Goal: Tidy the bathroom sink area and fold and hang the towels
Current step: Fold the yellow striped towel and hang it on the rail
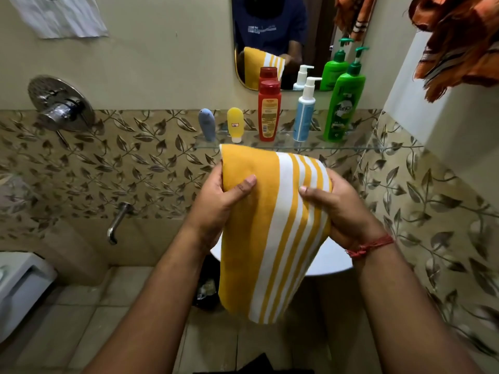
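A yellow towel with white stripes (266,238) hangs folded in front of me, above the white sink (332,259), which it mostly hides. My left hand (218,201) grips its left edge with the thumb on the front. My right hand (343,209) grips its right, striped edge. An orange patterned towel (456,41) hangs at the top right. A white cloth (62,16) hangs on the wall at the top left.
A glass shelf (359,145) below the mirror (272,28) holds a blue tube (207,125), a yellow tube (235,124), a red bottle (269,110), a white-and-blue pump bottle (305,112) and a green pump bottle (344,103). A shower valve (60,103) and spout (117,221) are on the left wall.
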Demonstrator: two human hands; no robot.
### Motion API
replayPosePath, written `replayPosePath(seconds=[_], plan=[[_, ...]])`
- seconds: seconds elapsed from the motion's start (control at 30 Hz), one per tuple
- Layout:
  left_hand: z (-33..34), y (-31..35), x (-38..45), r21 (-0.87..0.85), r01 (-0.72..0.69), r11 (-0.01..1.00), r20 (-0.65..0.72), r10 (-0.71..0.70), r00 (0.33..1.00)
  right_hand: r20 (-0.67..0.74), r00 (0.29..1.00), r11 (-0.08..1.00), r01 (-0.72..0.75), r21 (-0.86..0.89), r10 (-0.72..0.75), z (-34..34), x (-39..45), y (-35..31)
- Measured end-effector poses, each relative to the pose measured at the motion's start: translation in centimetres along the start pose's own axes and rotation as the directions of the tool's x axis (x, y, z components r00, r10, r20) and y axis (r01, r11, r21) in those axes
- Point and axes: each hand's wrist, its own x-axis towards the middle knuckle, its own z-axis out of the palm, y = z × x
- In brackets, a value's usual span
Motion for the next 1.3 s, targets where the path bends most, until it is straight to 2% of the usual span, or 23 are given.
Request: replayPosePath(seconds=[0.07, 0.1, 0.17, 0.2, 0.27, 0.3, 0.43, 0.53, 0.93, 1.07, 1.3], plan=[[-0.6, -0.3, -0.2, 0.132, 0.067, 0.989, 0.049, -0.074, 0.996, -0.094, 0.995, 0.995, -0.023, 0.097, 0.032, 0.2, 0.2, -0.6], [-0.8, -0.4, -0.3, 0.184, 0.072, 0.98, 0.022, -0.077, 0.997, -0.093, 0.994, 0.984, -0.034, 0.172, 0.05, 0.1, 0.1, -0.9], [-1.0, -0.4, -0.2, 0.207, 0.053, 0.977, -0.1, -0.033, 0.994, 0.012, 0.998, 0.961, -0.064, 0.268, 0.063, -0.4, -0.4, -1.1], [-0.8, -0.3, -0.2, 0.187, 0.038, 0.982, -0.163, -0.007, 0.987, 0.091, 0.994, 0.97, -0.085, 0.227, 0.066, -0.5, -0.7, -1.0], [-0.3, -0.3, -0.1, 0.15, 0.023, 0.988, -0.242, 0.014, 0.97, 0.167, 0.983, 0.996, -0.085, 0.019, 0.081, -0.6, -1.2, -0.5], [-0.2, -0.4, -0.1, 0.152, 0.021, 0.988, -0.262, 0.02, 0.965, 0.146, 0.987, 0.997, -0.062, -0.052, 0.069, -0.4, -1.4, -0.3], [-0.6, -0.5, -0.4, 0.198, 0.012, 0.98, -0.282, 0.045, 0.958, 0.003, 0.996, 0.991, 0.091, -0.099, -0.092, 0.6, -1.4, -0.3], [-1.2, -0.1, -0.4, 0.245, -0.025, 0.969, -0.293, 0.098, 0.951, -0.01, 0.98, 0.94, 0.188, -0.285, -0.199, 1.6, -1.6, -0.2], [-0.5, 0.5, -0.8, 0.361, -0.066, 0.93, -0.28, 0.176, 0.944, -0.085, 0.96, 0.848, 0.192, -0.494, -0.267, 1.4, -0.9, -1.1], [0.5, 0.9, -0.6, 0.432, -0.086, 0.898, -0.278, 0.223, 0.934, -0.078, 0.936, 0.773, 0.234, -0.589, -0.343, 1.3, -0.9, -1.7], [2.7, 0.7, 1.4, 0.569, -0.148, 0.809, -0.238, 0.334, 0.912, -0.077, 0.856, 0.53, 0.243, -0.812, -0.511, 1.2, -1.7, -3.2]])
